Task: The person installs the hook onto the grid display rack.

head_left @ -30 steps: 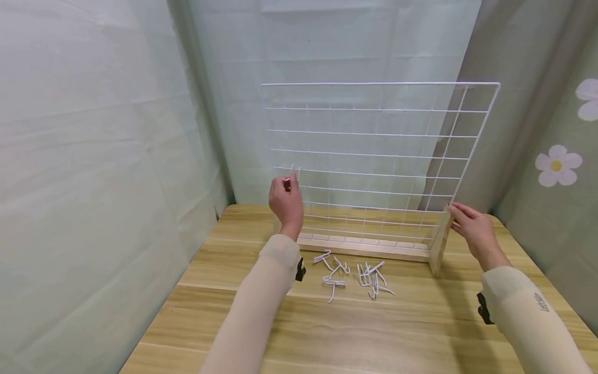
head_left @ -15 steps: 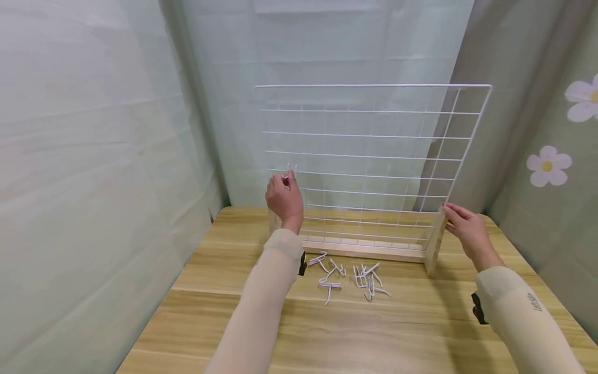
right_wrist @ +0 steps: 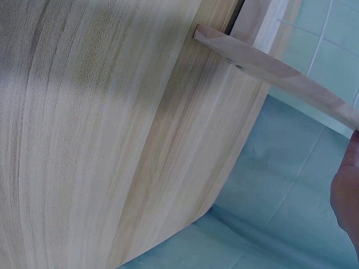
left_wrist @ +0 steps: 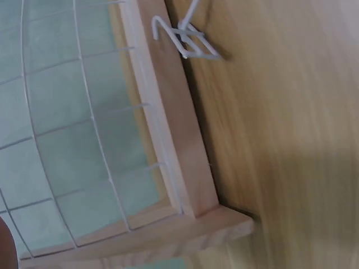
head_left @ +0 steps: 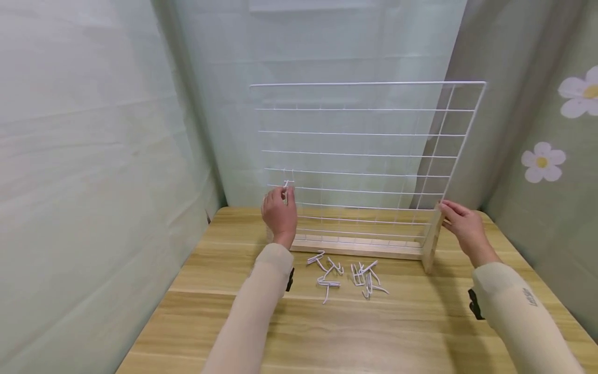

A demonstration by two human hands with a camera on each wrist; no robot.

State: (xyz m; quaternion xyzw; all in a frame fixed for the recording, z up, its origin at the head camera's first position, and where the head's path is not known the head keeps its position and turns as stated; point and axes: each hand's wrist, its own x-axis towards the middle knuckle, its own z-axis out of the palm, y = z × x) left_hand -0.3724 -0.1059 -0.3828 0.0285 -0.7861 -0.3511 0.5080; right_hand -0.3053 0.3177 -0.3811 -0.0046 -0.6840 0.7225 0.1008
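A white wire grid panel [head_left: 364,154] stands upright in a wooden base [head_left: 359,248]. Near its left side a white wire hook [head_left: 288,181] hangs by two prongs at a horizontal wire. My left hand [head_left: 279,214] is just below, thumb and fingers pinching the hook's projecting arm. On the right, my right hand [head_left: 467,228] grips the top of the wooden side support [head_left: 432,239] beside the grid's edge. Only bits of the left hand [left_wrist: 7,246] and the right hand [right_wrist: 349,193] show in the wrist views.
Several loose white wire hooks [head_left: 329,283] lie on the wood-grain table [head_left: 355,332] in front of the base. One hook [left_wrist: 188,42] shows near the base in the left wrist view. Pale green curtains [head_left: 103,156] surround the table on the left, back and right.
My left hand has moved slightly down, leaving more of the hook visible above the fingertips. The right hand keeps its grip on the support. The head view has shifted a little.
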